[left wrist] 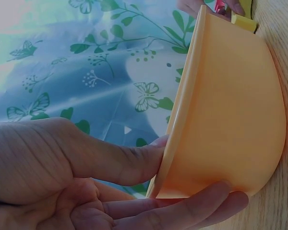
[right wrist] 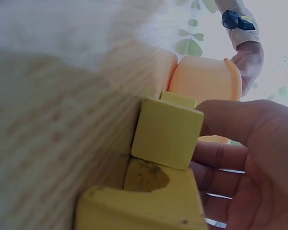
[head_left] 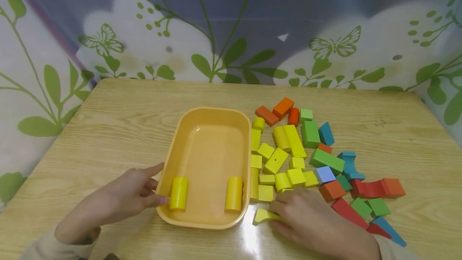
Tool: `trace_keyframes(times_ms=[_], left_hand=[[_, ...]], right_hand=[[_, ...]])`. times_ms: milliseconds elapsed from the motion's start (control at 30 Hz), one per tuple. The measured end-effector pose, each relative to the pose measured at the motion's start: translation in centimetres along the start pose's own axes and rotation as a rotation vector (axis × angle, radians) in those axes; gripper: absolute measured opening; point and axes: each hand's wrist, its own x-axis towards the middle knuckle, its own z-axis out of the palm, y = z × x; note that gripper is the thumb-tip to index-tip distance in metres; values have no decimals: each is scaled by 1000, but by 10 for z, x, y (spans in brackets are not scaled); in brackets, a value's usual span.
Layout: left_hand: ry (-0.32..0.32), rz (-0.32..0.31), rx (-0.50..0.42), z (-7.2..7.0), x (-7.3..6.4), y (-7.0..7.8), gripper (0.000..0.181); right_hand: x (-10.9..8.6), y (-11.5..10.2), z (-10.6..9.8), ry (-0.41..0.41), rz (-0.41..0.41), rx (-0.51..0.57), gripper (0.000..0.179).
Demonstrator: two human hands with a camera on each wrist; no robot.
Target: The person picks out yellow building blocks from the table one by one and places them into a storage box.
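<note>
My left hand holds the left side of a light orange plastic tub; in the left wrist view the thumb lies on its rim and the fingers run along its outer wall. Inside the tub are two yellow cylinders, one left and one right. Just right of the tub, my right hand pinches a yellow bridge-shaped block low at the table. The right wrist view shows this block close up, covering the fingertips behind it.
Several yellow blocks lie against the tub's right side. Beyond them are green, orange, blue and red blocks. A patterned curtain or wall covering rises behind the wood-grain table.
</note>
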Motion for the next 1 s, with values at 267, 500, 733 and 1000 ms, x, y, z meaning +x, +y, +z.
trace_keyframes(times_ms=[267, 500, 733, 1000], left_hand=[[-4, 11, -15, 0, 0, 0, 83], [-8, 8, -14, -1, 1, -1, 83], [-3, -4, -23, 2, 0, -2, 83], [-20, -11, -37, 1, 0, -1, 85]], right_hand=[[-4, 2, -16, 112, -25, 16, 8], [6, 2, -33, 289, -64, -58, 11], [21, -3, -54, 205, -66, -54, 11], [44, -19, -56, 222, -152, 24, 9]])
